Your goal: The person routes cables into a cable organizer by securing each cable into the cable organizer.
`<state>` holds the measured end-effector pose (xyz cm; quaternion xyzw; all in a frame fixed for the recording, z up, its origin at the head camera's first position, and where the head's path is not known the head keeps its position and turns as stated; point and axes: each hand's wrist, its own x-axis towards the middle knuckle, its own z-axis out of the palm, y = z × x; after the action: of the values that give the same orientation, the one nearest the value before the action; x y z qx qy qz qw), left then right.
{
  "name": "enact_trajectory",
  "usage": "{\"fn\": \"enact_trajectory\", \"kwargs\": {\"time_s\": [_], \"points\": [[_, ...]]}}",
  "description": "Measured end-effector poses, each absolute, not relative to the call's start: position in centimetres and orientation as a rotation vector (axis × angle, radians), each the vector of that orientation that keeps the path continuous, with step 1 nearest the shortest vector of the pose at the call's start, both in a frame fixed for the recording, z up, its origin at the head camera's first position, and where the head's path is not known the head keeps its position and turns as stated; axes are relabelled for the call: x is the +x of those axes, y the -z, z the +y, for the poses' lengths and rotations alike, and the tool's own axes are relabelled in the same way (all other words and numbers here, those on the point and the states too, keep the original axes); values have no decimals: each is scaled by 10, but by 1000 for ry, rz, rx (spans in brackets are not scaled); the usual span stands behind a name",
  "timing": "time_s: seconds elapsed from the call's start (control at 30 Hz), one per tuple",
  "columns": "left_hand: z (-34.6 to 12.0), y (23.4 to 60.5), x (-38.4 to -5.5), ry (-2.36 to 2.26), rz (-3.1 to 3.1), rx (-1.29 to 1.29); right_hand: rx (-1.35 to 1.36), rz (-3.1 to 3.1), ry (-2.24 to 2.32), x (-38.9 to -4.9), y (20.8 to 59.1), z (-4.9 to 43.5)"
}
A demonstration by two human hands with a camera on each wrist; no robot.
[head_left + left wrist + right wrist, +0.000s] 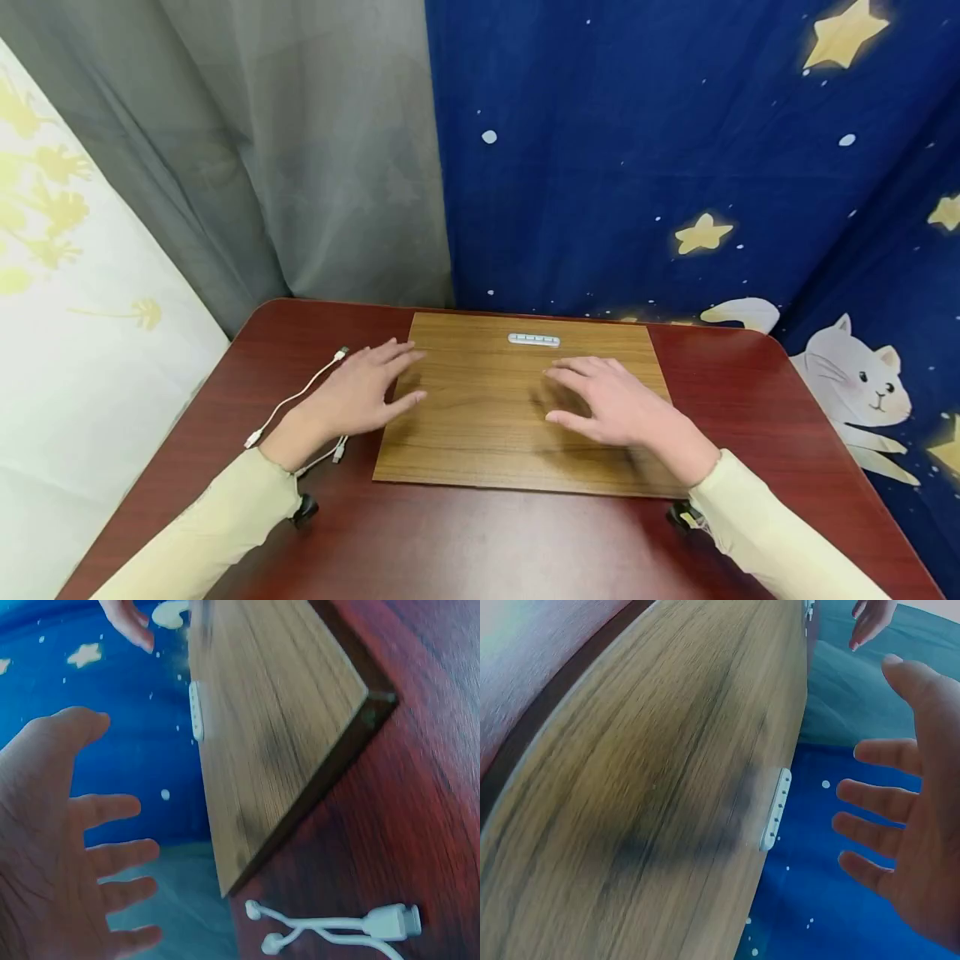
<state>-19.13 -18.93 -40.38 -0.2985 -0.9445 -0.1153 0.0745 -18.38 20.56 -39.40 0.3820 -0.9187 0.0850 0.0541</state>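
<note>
One wooden board [480,454] lies flat on one dark red table [495,542]. On it, near the middle of its far edge, sits one small pale slotted strip [533,340]. Two hands hover by the board, both empty: the left hand [367,387], fingers stretched out and holding nothing, reaches over the board's left edge; the right hand [607,402], fingers loosely extended and likewise grasping nothing, is above the board's right part. Left of the board, three white cable ends [255,438] show in the head view; the left arm hides part, so I cannot tell how many cables they make. Beyond the board hang one grey curtain [345,167] and one blue curtain [570,192]; to its right, one printed cat [855,375]
</note>
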Motion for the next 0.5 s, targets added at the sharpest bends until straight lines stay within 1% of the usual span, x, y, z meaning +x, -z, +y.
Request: {"fn": "enact_trajectory", "kwargs": {"time_s": [0.27,0.5], "points": [[-207,411,-202,435,-2854,-597,1129,-2771,-447,-181,398,185],[-220,412,-211,549,-2929,-375,1071,-2922,-742,-174,403,152]]}}
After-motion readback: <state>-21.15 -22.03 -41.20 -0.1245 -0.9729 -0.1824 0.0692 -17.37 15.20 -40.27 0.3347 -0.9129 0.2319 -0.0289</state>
